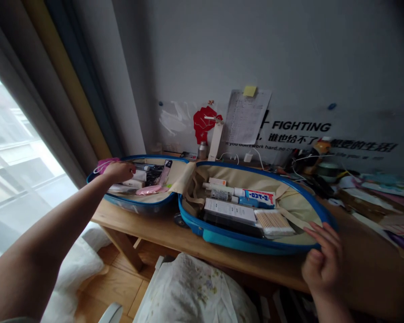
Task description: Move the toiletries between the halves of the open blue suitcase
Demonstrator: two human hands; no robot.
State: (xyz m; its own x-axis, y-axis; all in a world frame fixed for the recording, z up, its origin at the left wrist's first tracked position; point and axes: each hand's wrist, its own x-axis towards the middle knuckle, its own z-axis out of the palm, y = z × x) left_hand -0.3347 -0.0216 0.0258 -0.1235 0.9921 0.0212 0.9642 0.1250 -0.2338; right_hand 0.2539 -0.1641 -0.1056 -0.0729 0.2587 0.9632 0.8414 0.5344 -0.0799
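A blue-rimmed suitcase (256, 248) lies opened flat, its two beige-lined halves side by side. My left hand (119, 172) is over the left half with its fingers curled; what they hold, if anything, is hidden. Beside it is a pink item (105, 165) with a white cord. A pink pouch-like thing (151, 190) and several small packs lie below. At the right half's rim my right hand (325, 251) has fingers stretched out, touching near the beige strap (294, 218). That half holds cotton swabs (274, 222), a toothpaste box (258, 196), a white box (229, 211) and tubes.
The suitcase rests on a wooden desk (353, 251). Papers and clutter (373, 188) cover its right end. A white lamp (216, 141) and a metal bottle (202, 150) stand behind. A chair with patterned cloth (195, 291) is in front; curtains hang at left.
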